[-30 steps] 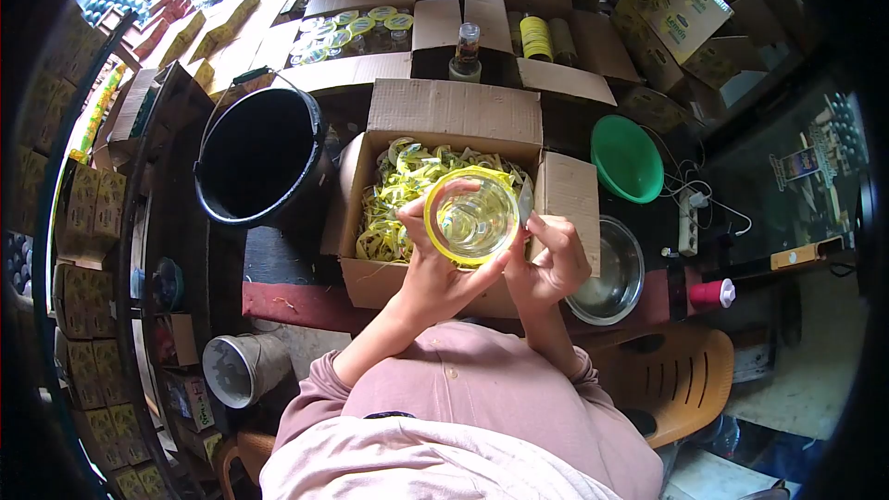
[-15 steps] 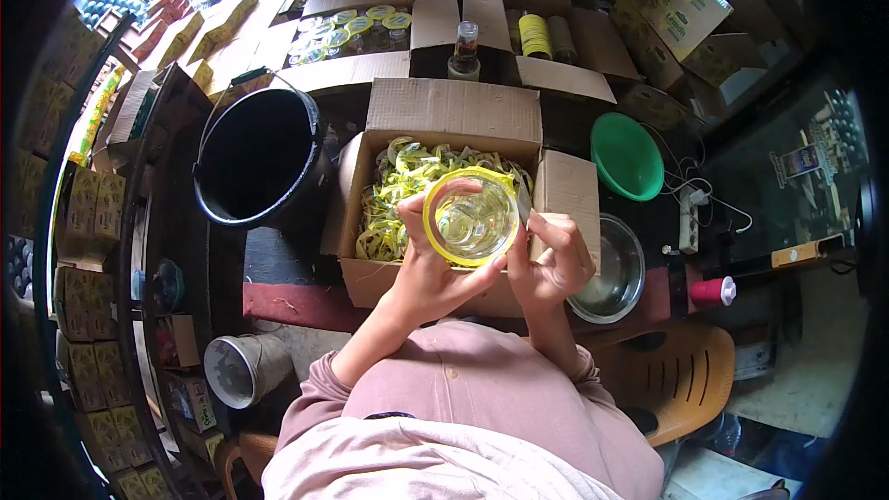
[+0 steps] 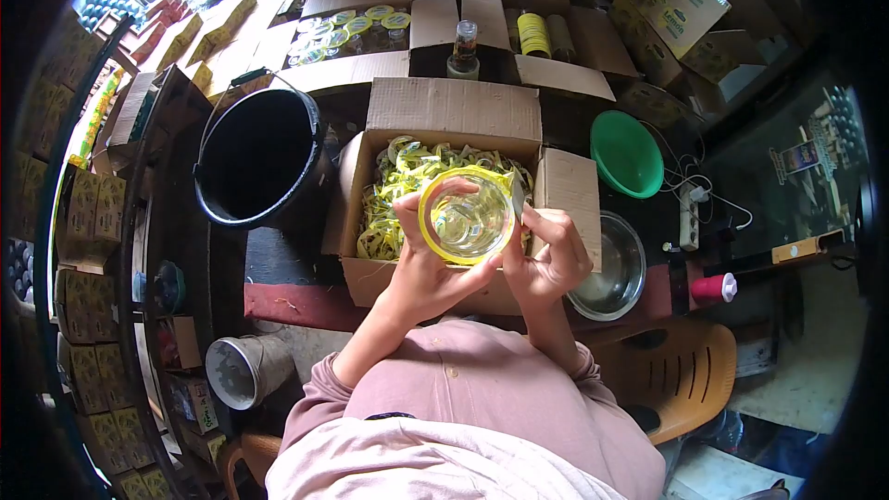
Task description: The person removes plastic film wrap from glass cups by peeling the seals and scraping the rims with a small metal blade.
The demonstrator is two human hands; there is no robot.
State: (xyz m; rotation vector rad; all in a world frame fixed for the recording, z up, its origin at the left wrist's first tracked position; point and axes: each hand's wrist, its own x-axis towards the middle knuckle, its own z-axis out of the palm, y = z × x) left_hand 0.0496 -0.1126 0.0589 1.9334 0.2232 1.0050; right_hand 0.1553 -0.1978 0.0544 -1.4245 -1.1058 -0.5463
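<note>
My left hand point(image 3: 431, 273) is closed around a clear glass jar point(image 3: 466, 216) with a yellow rim, fingers behind it and thumb at its lower edge. The jar's round end faces up toward me, above the carton. My right hand point(image 3: 551, 255) is at the jar's right side, thumb and forefinger pinched on a thin, flat, greyish strip point(image 3: 518, 196), perhaps a blade, that lies against the rim. Below the jar, an open cardboard box point(image 3: 454, 109) holds a heap of yellow-and-clear plastic scraps point(image 3: 394, 185).
Left of the box stands a black bucket point(image 3: 259, 157). To the right are a green basin point(image 3: 627, 156), a metal bowl point(image 3: 622, 268), a power strip point(image 3: 688, 220) and a pink thread spool point(image 3: 711, 289). Behind, cartons hold yellow-lidded jars point(image 3: 356, 26) and a stack of yellow rings point(image 3: 534, 35).
The jar and both hands have shifted very slightly left. The greyish strip shows more plainly along the jar's right rim. Both grips look the same.
</note>
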